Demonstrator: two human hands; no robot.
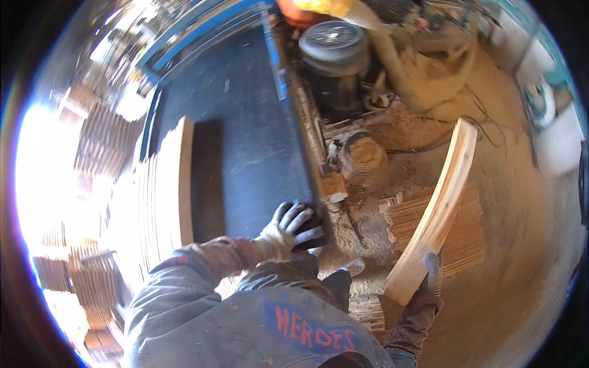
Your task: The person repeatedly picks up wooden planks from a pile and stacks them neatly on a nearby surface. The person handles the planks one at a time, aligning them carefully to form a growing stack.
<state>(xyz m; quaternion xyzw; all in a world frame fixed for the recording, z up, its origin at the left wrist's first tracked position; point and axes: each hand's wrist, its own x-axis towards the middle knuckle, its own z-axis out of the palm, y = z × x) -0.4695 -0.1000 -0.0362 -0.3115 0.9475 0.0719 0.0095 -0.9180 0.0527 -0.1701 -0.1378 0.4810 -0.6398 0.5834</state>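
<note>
My left hand [289,228], in a grey and white work glove, rests with its fingers spread on the near right corner of a dark flat machine bed [251,159]. It holds nothing that I can see. My right hand [433,272], gloved too, is closed round the lower part of a long wooden plank [437,208]. The plank is held up at a slant off to the right, its far end tilted away from me. On the left of the bed several boards [185,184] stand on edge in a row, washed out by bright light.
Stacked wood strips [402,227] lie on the dusty floor beneath the plank. Beyond them are a bucket of sawdust [365,153], a grey motor [333,46] and a thick hose [399,67]. More board stacks [104,141] stand at the left. Blue frame rails [202,34] cross the far end.
</note>
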